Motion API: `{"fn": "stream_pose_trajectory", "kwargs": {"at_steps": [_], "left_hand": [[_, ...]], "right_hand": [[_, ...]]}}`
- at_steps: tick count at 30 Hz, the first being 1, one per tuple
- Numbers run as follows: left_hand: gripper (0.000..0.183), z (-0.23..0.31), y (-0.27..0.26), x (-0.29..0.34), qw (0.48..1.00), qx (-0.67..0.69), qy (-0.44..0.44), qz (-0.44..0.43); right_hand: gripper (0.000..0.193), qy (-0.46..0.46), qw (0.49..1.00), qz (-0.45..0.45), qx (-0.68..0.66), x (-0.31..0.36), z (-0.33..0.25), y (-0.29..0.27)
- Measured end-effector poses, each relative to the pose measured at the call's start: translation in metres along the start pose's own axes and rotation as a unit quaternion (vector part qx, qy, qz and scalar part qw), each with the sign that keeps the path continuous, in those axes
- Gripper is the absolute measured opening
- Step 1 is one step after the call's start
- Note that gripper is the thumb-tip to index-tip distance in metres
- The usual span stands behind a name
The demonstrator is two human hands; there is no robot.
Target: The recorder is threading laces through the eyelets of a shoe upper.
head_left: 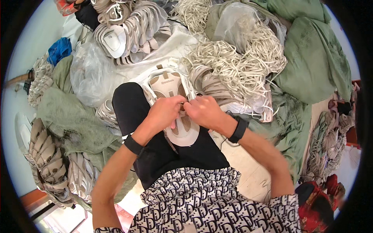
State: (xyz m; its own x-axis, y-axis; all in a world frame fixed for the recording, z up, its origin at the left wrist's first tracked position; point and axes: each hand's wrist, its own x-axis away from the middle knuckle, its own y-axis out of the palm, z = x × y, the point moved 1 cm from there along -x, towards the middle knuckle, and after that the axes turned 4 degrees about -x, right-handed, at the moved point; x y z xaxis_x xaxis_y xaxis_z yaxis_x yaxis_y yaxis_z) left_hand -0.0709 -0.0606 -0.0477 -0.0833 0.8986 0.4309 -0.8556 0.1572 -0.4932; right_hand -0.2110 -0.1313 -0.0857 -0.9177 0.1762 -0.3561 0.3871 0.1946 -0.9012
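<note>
A white and tan shoe upper (167,84) lies flat across my black-trousered thighs, its rounded toe part (183,138) toward my body. Over its middle, my left hand (164,110) and my right hand (206,112) meet with bent fingers. The fingertips of both are pinched together, almost touching, above the upper's lacing area. What is between them is too small and hidden to make out. A thin pale strip hangs by the upper's left side, below my left hand.
Ahead to the right, a tangled heap of cream laces (241,64) lies over stacked uppers. More stacked uppers (136,31) are at the far left, near a clear plastic bag (90,73). Green sacking (311,58) lies on the right; further uppers (46,163) stand at the near left.
</note>
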Motion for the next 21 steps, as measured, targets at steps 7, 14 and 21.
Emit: {"fn": "stream_pose_trajectory", "kwargs": {"at_steps": [7,14,21], "left_hand": [[0.016,0.011,-0.007,-0.026,0.925,-0.345,0.138,-0.077],[0.008,0.004,-0.001,-0.026,0.912,-0.383,0.146,-0.033],[0.008,-0.005,0.005,-0.013,0.875,-0.437,0.199,0.059]], "right_hand": [[0.013,0.007,0.994,0.113,-0.012,0.008,-0.001,0.004],[0.007,0.041,0.995,0.095,-0.003,0.005,0.001,-0.007],[0.01,0.099,0.993,0.065,-0.017,0.004,-0.004,-0.011]]}}
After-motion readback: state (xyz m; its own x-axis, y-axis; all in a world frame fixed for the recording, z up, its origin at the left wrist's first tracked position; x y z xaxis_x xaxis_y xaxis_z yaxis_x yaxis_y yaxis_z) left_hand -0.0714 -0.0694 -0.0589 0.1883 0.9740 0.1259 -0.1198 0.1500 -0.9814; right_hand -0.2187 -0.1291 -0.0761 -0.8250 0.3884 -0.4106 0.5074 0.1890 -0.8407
